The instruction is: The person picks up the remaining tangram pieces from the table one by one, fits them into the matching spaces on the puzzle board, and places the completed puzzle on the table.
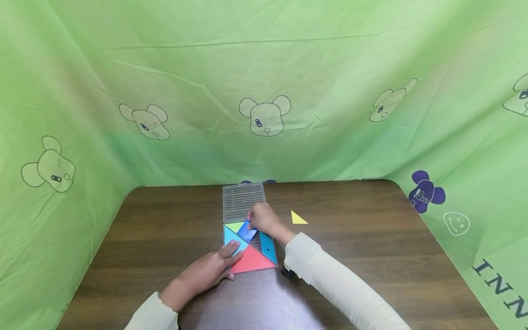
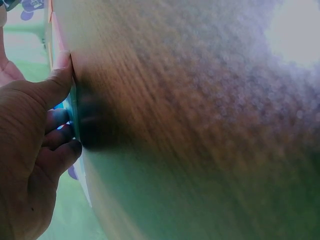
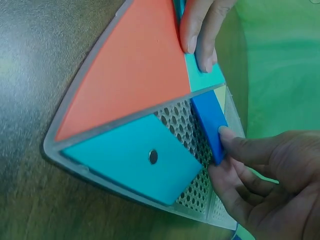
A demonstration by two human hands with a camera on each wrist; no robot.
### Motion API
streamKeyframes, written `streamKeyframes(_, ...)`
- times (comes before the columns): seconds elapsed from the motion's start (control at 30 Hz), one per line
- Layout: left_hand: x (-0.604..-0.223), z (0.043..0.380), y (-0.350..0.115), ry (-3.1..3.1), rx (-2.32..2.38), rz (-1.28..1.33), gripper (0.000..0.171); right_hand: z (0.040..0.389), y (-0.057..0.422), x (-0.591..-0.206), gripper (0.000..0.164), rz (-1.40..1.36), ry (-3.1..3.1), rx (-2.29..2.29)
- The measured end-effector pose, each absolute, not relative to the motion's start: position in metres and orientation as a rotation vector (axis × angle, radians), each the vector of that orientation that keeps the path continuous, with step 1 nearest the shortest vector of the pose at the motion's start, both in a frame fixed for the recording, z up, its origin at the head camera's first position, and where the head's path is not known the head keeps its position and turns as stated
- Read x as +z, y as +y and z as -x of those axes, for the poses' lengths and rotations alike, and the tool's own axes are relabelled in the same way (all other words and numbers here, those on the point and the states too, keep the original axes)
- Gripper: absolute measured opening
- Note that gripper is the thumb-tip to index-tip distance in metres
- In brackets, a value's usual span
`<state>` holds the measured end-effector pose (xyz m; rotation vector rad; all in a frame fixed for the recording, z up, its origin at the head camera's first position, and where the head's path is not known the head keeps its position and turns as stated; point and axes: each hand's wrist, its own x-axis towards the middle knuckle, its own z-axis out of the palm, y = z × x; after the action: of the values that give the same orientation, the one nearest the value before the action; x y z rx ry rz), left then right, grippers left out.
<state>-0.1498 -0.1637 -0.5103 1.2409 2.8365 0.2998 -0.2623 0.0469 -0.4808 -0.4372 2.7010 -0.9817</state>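
My right hand [image 1: 264, 217] pinches a dark blue square tangram piece [image 3: 210, 117] between thumb and fingers, tilted over the bare grid of the tangram tray [image 1: 250, 272]. My left hand [image 1: 210, 268] rests at the tray's near left corner, its fingers touching the light blue triangle [image 3: 205, 77] and the edge of the red triangle [image 1: 252, 261]. A teal parallelogram [image 3: 127, 160] with a round dark spot lies along the tray's right side. At the upper left sits a light green triangle [image 1: 234, 227], partly covered by the blue square.
The tray's perforated grey lid [image 1: 242, 201] lies opened flat behind it. A loose yellow triangle [image 1: 298, 218] is on the wooden table [image 1: 350, 229] to the right. Green printed cloth [image 1: 264, 59] hangs around the table's back and sides.
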Motion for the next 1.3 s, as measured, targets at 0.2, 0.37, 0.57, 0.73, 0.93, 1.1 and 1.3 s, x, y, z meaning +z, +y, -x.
streamKeyframes(0.2,-0.5093,0.1496,-0.1636,2.829,0.299,-1.224,0.060,0.2609,0.0436,-0.4819,0.007,0.384,2.744,-0.954)
streamKeyframes(0.37,-0.5083,0.1494,-0.1641,2.825,0.292,-1.202,0.060,0.2591,0.0417,-0.4807,0.005,0.319,2.738,-0.968)
streamKeyframes(0.57,-0.5084,0.1492,-0.1633,2.831,0.328,-1.230,0.059,0.2579,0.0396,-0.4820,0.008,0.266,2.778,-0.923)
streamKeyframes(0.73,-0.5079,0.1482,-0.1631,2.833,0.335,-1.238,0.058,0.2576,0.0381,-0.4842,0.008,0.259,2.806,-0.892)
streamKeyframes(0.93,-0.5076,0.1483,-0.1625,2.827,0.332,-1.230,0.059,0.2575,0.0373,-0.4855,0.006,0.280,2.836,-0.874)
streamKeyframes(1.1,-0.5079,0.1491,-0.1623,2.819,0.318,-1.205,0.059,0.2571,0.0376,-0.4867,0.005,0.318,2.846,-0.885)
streamKeyframes(1.3,-0.5095,0.1487,-0.1634,2.836,0.314,-1.228,0.059,0.2582,0.0466,-0.4808,0.002,0.343,2.822,-0.935)
